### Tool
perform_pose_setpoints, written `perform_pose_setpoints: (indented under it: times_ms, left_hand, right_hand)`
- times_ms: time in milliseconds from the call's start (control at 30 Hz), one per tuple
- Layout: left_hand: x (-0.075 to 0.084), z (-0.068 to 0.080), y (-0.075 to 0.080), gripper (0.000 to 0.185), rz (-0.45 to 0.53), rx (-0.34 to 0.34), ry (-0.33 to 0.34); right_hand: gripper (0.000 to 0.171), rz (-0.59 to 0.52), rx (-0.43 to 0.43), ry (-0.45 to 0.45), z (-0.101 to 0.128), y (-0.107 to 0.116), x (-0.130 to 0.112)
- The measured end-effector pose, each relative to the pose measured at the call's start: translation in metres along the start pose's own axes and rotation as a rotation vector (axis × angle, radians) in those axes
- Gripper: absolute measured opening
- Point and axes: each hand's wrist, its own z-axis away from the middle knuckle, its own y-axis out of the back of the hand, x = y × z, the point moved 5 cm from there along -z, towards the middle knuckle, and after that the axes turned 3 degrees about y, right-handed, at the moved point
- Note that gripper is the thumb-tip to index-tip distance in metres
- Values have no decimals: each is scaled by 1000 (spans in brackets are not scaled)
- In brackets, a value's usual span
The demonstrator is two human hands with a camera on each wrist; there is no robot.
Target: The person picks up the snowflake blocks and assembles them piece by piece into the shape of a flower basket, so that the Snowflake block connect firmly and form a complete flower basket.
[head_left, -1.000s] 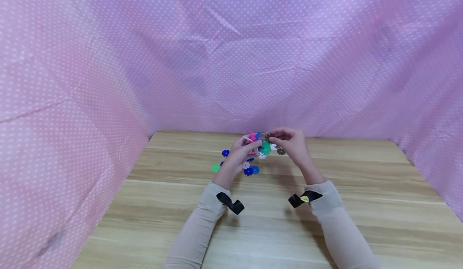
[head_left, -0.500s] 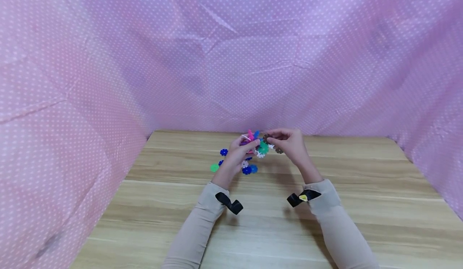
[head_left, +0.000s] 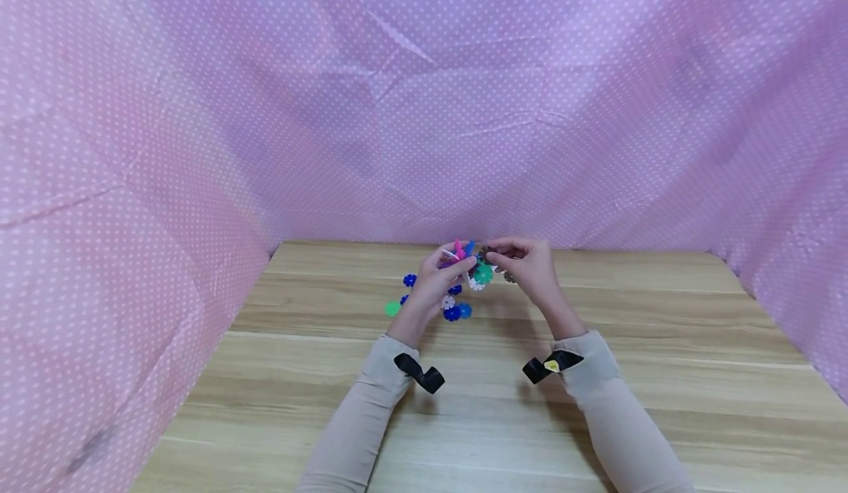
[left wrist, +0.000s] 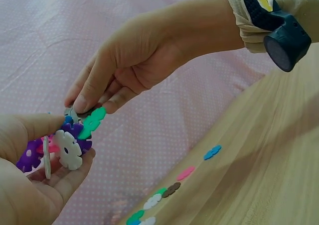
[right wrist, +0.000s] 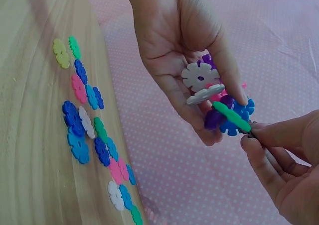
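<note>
My left hand [head_left: 430, 285] grips a cluster of interlocking plastic flower discs, thumb on one side and fingers beneath it. In the right wrist view the cluster shows a white disc [right wrist: 200, 77], a blue disc [right wrist: 244, 116], purple and pink ones, and a green disc [right wrist: 232, 116] sticking out towards my right hand. My right hand [head_left: 533, 268] pinches a dark brown disc [head_left: 486, 254] between thumb and fingers, right at the green disc's outer end. The fingertips mostly hide this brown disc in both wrist views.
Several loose flower discs lie flat on the wooden table [head_left: 490, 419] below the hands, among them a light green disc [head_left: 393, 308], a pink disc [left wrist: 186, 173] and a yellow disc [right wrist: 61, 53]. A pink dotted cloth [head_left: 424, 147] stands behind the table's far edge.
My right hand has edged a little left with the brown disc, closer to the cluster. My left hand keeps its grip and has hardly moved.
</note>
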Motion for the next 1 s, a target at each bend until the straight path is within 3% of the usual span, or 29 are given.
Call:
perform_pose_setpoints:
  times_ms: [300,433,533,600,733,1000]
  left_hand:
    - [12,9,4,39,-43,10,-34]
    - [12,11,6,40,-11,30,-9]
    - [10,10,7,25,36,54,12]
    - [8,10,7,17,69,56,17]
    - [8,10,8,21,119,58,23]
    - [10,10,11,17,132,79,33]
  right_hand:
    - [19,-24,7,-6,2,-7,-3]
    - [23,-17,-89,0,3,-10,-3]
    - [29,2,-163,-3,4,-9,-2]
    - [31,8,-175,-11,4,-3,-1]
    - [35,37,-165,-29,5,16,2]
    - [31,231,-249,-21,5,58,21]
